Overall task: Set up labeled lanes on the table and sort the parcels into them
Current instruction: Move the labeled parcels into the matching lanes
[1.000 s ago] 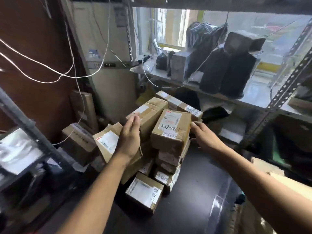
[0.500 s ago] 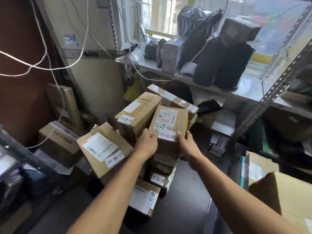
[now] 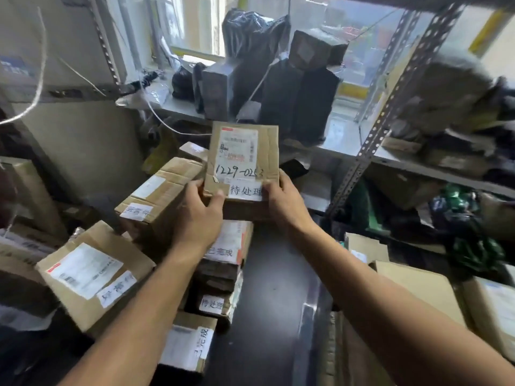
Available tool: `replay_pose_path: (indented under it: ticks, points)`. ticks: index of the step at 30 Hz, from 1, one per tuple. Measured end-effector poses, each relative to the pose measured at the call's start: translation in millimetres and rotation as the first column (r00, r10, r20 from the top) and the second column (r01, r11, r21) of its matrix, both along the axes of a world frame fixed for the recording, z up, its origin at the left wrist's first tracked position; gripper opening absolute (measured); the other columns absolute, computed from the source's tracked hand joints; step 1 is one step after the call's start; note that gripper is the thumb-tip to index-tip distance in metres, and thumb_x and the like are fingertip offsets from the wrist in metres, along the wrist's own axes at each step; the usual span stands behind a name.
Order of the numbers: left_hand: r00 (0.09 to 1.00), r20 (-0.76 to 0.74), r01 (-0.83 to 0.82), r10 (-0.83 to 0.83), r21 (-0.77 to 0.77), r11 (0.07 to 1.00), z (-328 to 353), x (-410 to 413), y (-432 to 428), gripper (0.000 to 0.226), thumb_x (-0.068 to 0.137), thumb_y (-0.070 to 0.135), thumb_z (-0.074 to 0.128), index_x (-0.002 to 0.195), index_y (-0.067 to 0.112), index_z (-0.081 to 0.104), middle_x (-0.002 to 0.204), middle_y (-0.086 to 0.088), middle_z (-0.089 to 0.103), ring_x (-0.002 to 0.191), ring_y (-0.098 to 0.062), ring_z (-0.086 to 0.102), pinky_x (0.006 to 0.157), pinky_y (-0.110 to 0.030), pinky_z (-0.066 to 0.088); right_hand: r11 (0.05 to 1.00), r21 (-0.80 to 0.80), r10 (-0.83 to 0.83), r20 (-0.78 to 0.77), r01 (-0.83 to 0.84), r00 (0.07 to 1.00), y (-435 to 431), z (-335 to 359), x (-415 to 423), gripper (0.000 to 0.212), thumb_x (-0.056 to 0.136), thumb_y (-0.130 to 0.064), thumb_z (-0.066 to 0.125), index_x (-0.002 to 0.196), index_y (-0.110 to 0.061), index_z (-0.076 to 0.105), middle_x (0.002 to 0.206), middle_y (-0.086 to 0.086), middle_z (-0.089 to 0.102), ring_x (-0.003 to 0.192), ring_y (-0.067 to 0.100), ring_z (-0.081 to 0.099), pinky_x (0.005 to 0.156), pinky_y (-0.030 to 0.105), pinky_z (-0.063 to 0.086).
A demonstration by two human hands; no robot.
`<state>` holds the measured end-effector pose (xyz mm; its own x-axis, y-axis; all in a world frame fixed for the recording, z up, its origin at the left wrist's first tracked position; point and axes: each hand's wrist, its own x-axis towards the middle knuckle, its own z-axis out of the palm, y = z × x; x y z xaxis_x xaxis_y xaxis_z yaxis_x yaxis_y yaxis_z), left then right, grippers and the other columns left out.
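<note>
1. Storeroom clutter filled the background: a metal rack rose on the right, and black-wrapped bundles stood on the window ledge beyond.
2. Below it, the dark table ran from its near edge towards that ledge. No lane markers could be made out on it.
3. A stack of boxes crowded the table's left side, with a bigger tilted carton out by the left edge.
4. One parcel was raised above the far end of the stack. It was tipped up so its printed face met the camera. Its long axis ran from the hands up towards the window, with the top edge pointing away from the person.
5. The left hand gripped the parcel's lower left corner, thumb on the face. The right hand pinched the lower right corner. Both sat at the near short edge, neither clearly closer, so the parcel lay directly ahead of and above them. Either side seemed equally reachable for setting it down.
6. A white sticker with handwritten characters sat between the two thumbs, probably naming its lane.
</note>
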<state>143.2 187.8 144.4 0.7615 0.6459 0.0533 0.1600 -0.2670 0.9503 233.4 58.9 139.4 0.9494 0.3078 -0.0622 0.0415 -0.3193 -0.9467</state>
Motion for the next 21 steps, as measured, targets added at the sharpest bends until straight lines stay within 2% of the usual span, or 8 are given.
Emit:
replay_pose_path:
  ticks: [3,6,8,10,15,17,19,21]
  points:
    - [0.995,0.095,0.023,-0.027,0.042,0.999,23,28,-26,0.026,0.098,0.042,0.048,0.11,0.02,0.057,0.105,0.002,0.065,0.097,-0.019,0.06,0.084,-0.032,0.047,0.998,-0.053,-0.041,0.077,0.045,0.996,-43,46,29,0.057,0.076,-0.048,0.048,0.13,-0.032,0.055,0.123,-0.007,0.067,0.112,0.016,0.063,0.098,0.044,0.051]
    - [0.987,0.126,0.088,-0.099,0.088,0.992,37,68,-70,0.02,0.097,0.038,0.051,0.105,0.02,0.059,0.096,0.005,0.063,0.098,-0.023,0.062,0.087,-0.035,0.049,0.985,-0.112,-0.123,0.093,0.133,0.988,-108,79,51,0.055,0.081,-0.04,0.053,0.132,-0.018,0.051,0.115,0.003,0.068,0.099,0.022,0.068,0.082,0.044,0.058]
    - [0.978,0.08,0.185,-0.192,0.085,0.979,39,94,-103,0.031,0.095,0.039,0.054,0.118,0.02,0.059,0.105,0.005,0.064,0.105,-0.018,0.06,0.092,-0.032,0.047,0.97,-0.15,-0.177,0.087,0.189,0.98,-152,87,65,0.036,0.085,-0.031,0.055,0.117,-0.015,0.057,0.105,0.006,0.067,0.085,0.026,0.067,0.066,0.045,0.056]
    - [0.955,0.008,0.295,-0.297,0.09,0.951,34,117,-138,0.044,0.092,0.045,0.055,0.128,0.021,0.057,0.116,0.005,0.065,0.11,-0.017,0.059,0.096,-0.032,0.046,0.961,-0.17,-0.207,0.093,0.22,0.974,-193,84,76,0.013,0.09,-0.023,0.054,0.096,-0.012,0.06,0.094,0.008,0.061,0.076,0.024,0.056,0.063,0.04,0.047]
    - [0.854,-0.207,0.505,-0.478,0.107,0.856,0,146,-209,0.041,0.091,0.03,0.06,0.13,0.017,0.061,0.125,0.0,0.065,0.113,-0.018,0.058,0.083,-0.02,0.038,0.907,-0.274,-0.348,-0.059,0.32,0.936,-278,34,92,0.019,0.091,-0.032,0.061,0.101,-0.018,0.052,0.1,0.004,0.066,0.091,0.02,0.065,0.081,0.049,0.059]
    - [0.814,-0.276,0.552,-0.512,0.093,0.828,-22,152,-221,0.034,0.087,0.027,0.063,0.121,0.021,0.068,0.115,0.003,0.069,0.108,-0.015,0.062,0.079,-0.02,0.04,0.897,-0.339,-0.339,-0.115,0.284,0.934,-299,12,93,0.02,0.091,-0.027,0.064,0.102,-0.014,0.053,0.096,0.005,0.066,0.085,0.018,0.063,0.071,0.04,0.057]
    - [0.76,-0.365,0.599,-0.538,0.071,0.798,-45,155,-225,0.03,0.084,0.025,0.066,0.113,0.021,0.072,0.105,0.002,0.073,0.101,-0.015,0.066,0.078,-0.022,0.045,0.892,-0.404,-0.29,-0.164,0.204,0.943,-312,-8,92,0.01,0.091,-0.018,0.063,0.086,-0.015,0.055,0.082,0.001,0.065,0.073,0.014,0.061,0.063,0.032,0.05]
    - [0.706,-0.446,0.629,-0.55,0.037,0.776,-63,155,-227,0.029,0.08,0.026,0.07,0.109,0.021,0.073,0.097,0.002,0.075,0.093,-0.014,0.068,0.078,-0.023,0.049,0.896,-0.424,-0.242,-0.21,0.135,0.947,-318,-27,90,0.02,0.091,-0.01,0.061,0.073,-0.016,0.056,0.071,-0.002,0.064,0.066,0.012,0.059,0.061,0.03,0.048]
